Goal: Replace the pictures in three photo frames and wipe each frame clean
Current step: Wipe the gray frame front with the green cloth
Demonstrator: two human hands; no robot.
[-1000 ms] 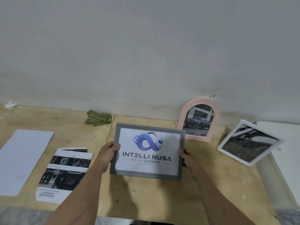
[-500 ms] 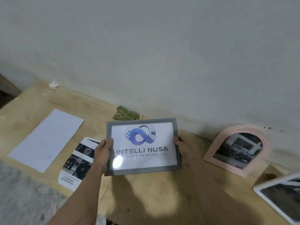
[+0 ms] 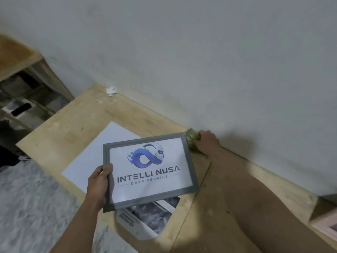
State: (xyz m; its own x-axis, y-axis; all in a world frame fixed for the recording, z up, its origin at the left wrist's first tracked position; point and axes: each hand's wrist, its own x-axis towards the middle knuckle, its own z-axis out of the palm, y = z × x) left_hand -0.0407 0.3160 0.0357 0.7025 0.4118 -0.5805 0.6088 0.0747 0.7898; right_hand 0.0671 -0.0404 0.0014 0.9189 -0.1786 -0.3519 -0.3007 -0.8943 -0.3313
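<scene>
Fetching green cloth by wall; right hand grip closing on it, left hand grip clamped on grey frame edge above wooden surface; wiping step likely next: bring cloth onto glass.

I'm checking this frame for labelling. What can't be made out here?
- Green cloth: mostly hidden by the grey frame corner and the right hand; whether the hand has gripped it is unclear.
- Printed sheet: upper part covered by the grey frame, images blurred.
- Pink frame: cut off by the right edge.
- Left hand: fingers behind the frame are hidden.
</scene>
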